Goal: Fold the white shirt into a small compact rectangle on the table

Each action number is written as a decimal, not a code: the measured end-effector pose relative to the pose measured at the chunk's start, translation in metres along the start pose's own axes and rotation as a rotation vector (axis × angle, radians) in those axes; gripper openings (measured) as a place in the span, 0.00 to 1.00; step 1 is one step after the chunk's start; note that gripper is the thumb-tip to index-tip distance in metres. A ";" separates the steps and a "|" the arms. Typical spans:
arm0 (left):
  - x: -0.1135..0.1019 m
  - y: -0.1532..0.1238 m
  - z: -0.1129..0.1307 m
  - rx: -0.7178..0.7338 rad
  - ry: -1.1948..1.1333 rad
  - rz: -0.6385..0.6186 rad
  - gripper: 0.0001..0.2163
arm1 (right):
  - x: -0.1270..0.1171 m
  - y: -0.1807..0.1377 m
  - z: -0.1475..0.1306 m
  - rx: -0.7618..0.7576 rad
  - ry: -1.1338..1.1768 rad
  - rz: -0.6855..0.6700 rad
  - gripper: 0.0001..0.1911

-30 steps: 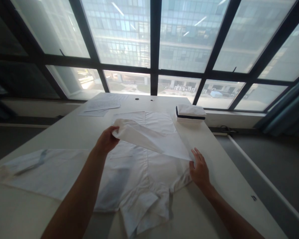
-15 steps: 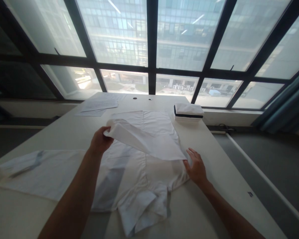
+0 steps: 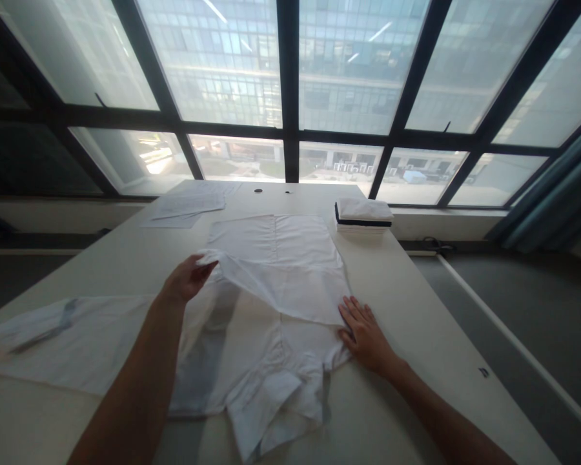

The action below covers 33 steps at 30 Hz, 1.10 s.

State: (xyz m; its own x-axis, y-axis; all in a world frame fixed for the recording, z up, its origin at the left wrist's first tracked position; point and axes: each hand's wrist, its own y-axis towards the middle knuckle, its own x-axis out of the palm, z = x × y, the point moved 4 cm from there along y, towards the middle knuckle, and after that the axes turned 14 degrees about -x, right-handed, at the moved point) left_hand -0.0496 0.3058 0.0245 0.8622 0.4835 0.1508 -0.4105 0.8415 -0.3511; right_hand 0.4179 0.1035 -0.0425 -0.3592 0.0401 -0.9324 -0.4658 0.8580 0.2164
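Note:
A white button-front shirt lies spread on the table with its collar towards me. One sleeve stretches out flat to the left, partly behind my left forearm. Across the shirt's body runs the other sleeve, folded over from the right. My left hand pinches the end of this folded sleeve, slightly raised above the shirt. My right hand rests with fingers spread on the fold at the shirt's right edge.
A stack of folded white and black cloth stands at the table's far right corner. Sheets of paper lie at the far left. Large windows rise behind the white table.
My left hand has lowered the sleeve end and moved it slightly left and nearer. The right hand has come down onto the fold, and the sleeve lies flatter.

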 end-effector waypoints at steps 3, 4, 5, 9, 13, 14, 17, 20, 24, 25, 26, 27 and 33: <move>-0.002 0.005 -0.016 -0.086 -0.031 0.015 0.11 | -0.005 0.003 0.009 0.009 0.039 0.054 0.27; -0.004 0.007 -0.022 -0.092 -0.044 0.044 0.14 | -0.009 0.009 0.016 0.018 0.055 0.114 0.25; -0.004 0.008 -0.027 -0.097 -0.055 0.074 0.18 | -0.013 0.017 0.025 0.029 0.070 0.185 0.24; -0.006 0.013 -0.042 -0.086 -0.074 0.165 0.27 | -0.029 0.072 0.068 0.059 0.085 0.405 0.20; -0.007 0.010 -0.045 -0.037 -0.040 0.203 0.29 | -0.026 0.125 0.101 0.125 0.053 0.369 0.13; -0.007 0.007 -0.043 -0.025 -0.028 0.211 0.29 | -0.023 0.132 0.106 0.146 0.048 0.342 0.11; -0.002 -0.002 -0.032 0.031 -0.028 0.185 0.28 | -0.015 0.142 0.119 0.203 0.040 0.280 0.08; 0.013 -0.009 -0.009 0.104 -0.080 0.048 0.27 | -0.010 0.143 0.127 0.204 0.028 0.257 0.08; 0.032 -0.007 0.024 0.207 -0.131 -0.119 0.25 | -0.011 0.142 0.130 0.199 -0.014 0.274 0.12; 0.036 -0.004 0.029 0.221 -0.144 -0.147 0.25 | -0.011 0.143 0.130 0.202 -0.021 0.277 0.13; 0.039 0.000 0.032 0.225 -0.154 -0.164 0.24 | -0.011 0.143 0.130 0.204 -0.023 0.275 0.13; 0.041 0.005 0.032 0.222 -0.157 -0.169 0.24 | -0.011 0.144 0.130 0.203 -0.022 0.273 0.13; 0.047 0.036 0.006 0.137 0.135 -0.001 0.28 | -0.012 0.143 0.127 0.190 -0.020 0.288 0.12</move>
State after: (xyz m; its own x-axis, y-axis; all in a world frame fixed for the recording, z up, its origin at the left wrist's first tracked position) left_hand -0.0254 0.3605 0.0249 0.8910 0.4535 0.0230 -0.4379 0.8716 -0.2205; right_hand 0.4585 0.2912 -0.0367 -0.4372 0.3034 -0.8466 -0.1876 0.8899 0.4158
